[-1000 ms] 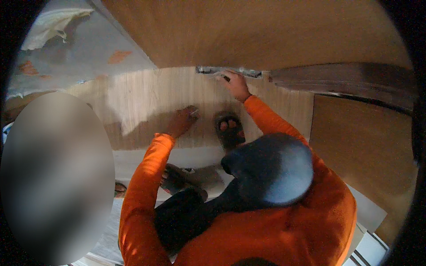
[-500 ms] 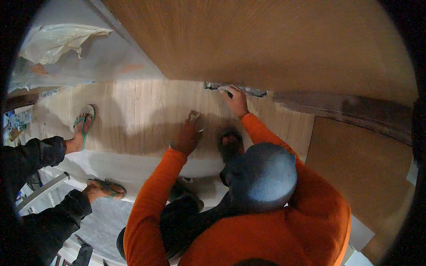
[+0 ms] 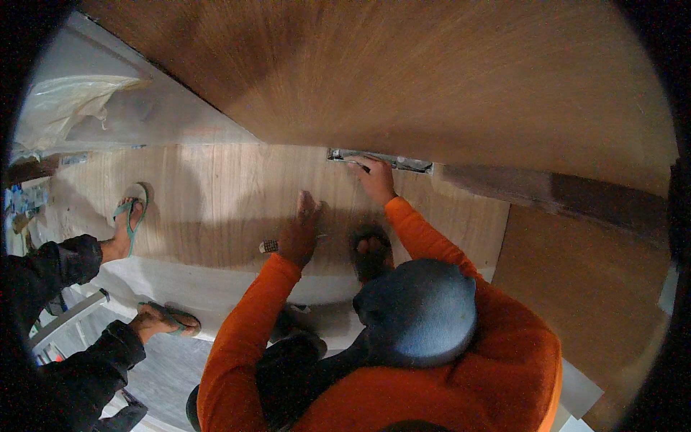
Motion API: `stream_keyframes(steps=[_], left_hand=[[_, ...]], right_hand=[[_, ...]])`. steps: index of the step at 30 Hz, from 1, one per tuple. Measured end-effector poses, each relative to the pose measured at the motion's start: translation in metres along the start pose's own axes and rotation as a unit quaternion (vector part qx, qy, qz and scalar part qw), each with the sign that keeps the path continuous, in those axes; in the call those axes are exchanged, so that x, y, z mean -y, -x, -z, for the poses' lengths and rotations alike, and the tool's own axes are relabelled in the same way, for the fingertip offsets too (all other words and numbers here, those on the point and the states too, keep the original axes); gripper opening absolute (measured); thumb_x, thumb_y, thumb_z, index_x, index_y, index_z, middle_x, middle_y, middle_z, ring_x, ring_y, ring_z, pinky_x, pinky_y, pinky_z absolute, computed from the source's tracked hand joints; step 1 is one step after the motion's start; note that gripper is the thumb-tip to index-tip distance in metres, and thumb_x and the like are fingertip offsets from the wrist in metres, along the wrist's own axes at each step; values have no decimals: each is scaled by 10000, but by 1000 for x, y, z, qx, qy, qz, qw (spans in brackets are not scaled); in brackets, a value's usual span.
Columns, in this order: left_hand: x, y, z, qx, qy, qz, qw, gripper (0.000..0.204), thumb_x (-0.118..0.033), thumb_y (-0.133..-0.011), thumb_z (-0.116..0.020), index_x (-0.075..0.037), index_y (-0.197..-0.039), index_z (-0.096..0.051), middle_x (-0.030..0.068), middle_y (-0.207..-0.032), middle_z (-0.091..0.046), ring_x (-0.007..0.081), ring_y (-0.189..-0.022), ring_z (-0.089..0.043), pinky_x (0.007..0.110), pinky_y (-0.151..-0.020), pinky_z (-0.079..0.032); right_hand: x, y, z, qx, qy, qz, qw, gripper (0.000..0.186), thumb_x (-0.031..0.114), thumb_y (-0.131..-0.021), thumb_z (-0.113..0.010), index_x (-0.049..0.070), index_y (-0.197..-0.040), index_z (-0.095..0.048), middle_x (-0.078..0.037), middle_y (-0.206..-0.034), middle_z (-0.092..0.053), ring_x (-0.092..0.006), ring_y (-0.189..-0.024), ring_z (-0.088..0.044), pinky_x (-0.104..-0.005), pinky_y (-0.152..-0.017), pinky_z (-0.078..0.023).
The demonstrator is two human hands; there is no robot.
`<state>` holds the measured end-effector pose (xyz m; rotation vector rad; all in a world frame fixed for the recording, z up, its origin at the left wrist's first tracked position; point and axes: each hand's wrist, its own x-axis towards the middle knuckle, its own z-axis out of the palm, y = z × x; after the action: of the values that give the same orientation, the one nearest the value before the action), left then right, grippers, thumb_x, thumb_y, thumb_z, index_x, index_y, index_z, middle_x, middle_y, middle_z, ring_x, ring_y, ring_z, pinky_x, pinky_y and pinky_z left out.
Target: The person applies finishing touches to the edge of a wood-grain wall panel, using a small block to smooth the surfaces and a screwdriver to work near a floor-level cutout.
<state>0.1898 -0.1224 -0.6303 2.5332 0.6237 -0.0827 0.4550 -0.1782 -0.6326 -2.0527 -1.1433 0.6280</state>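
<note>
My right hand (image 3: 375,181) reaches to a narrow slot (image 3: 412,165) in the wood-look floor, at the foot of a brown panel. Its fingers are closed round a small dark object (image 3: 366,170) too small to name, with their tips at the slot's left half. Low over the floor, left of my foot (image 3: 371,248), is my left hand (image 3: 299,232), with its forefinger stretched forward. A slim tool with a checkered end (image 3: 269,246) lies under this palm; its thin other end shows on the hand's right side. The middle of the tool is hidden.
A big brown wood panel (image 3: 374,79) rises ahead. On the left stand another person's feet in flip-flops (image 3: 131,214), beside a metal bar (image 3: 70,317). Plastic sheeting (image 3: 79,108) hangs at the upper left. A brown board (image 3: 576,288) lies to the right.
My left hand has drawn back slightly toward me, the slim tool shifting with it, and its forefinger is straighter. My right hand stays at the slot. The whole view has shifted slightly.
</note>
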Motion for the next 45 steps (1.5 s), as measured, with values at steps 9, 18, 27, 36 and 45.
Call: stream_keyframes(steps=[9, 18, 27, 36, 45], left_hand=[[7, 7, -6, -20, -25, -8, 999, 717, -155, -892, -647, -116, -1528, -319, 252, -1628, -120, 414, -1138, -626, 430, -689, -601], [8, 6, -15, -37, 41, -1, 998, 763, -205, -884, -679, -138, -1544, -301, 234, -1640, -93, 401, -936, -700, 432, -591, -592], [10, 8, -17, -6, 94, 24, 995, 745, -106, -872, -639, -160, -1540, -315, 227, -1639, -104, 415, -1126, -634, 438, -662, -602], [3, 3, -1, 39, 78, 14, 996, 823, -38, -809, -702, -68, -1541, -327, 300, -1623, -80, 443, -1486, -220, 439, -1163, -348], [-7, -5, 8, 44, 106, 26, 993, 809, 54, -807, -621, -91, -1543, -318, 279, -1629, -67, 444, -1372, -393, 436, -991, -465]], right_hand=[[14, -7, -3, 18, 0, -5, 1000, 247, 254, -931, -667, 69, -1079, -739, -158, -1034, -731, -323, -972, -695, -373, -874, -522], [-6, 8, -2, -48, -26, -64, 996, 258, 276, -933, -669, 52, -1031, -752, -149, -1006, -741, -295, -927, -714, -360, -849, -528], [6, -8, 1, -40, 69, 82, 993, 219, 256, -908, -681, 106, -1063, -722, -115, -1076, -723, -306, -930, -702, -400, -806, -553], [28, -18, -9, -11, 170, 117, 978, 208, 223, -919, -641, 128, -1094, -701, -110, -1092, -717, -330, -951, -694, -423, -798, -578], [21, -21, -10, 9, 166, 113, 980, 217, 224, -898, -657, 138, -1090, -710, -131, -1101, -713, -354, -937, -694, -440, -801, -569]])
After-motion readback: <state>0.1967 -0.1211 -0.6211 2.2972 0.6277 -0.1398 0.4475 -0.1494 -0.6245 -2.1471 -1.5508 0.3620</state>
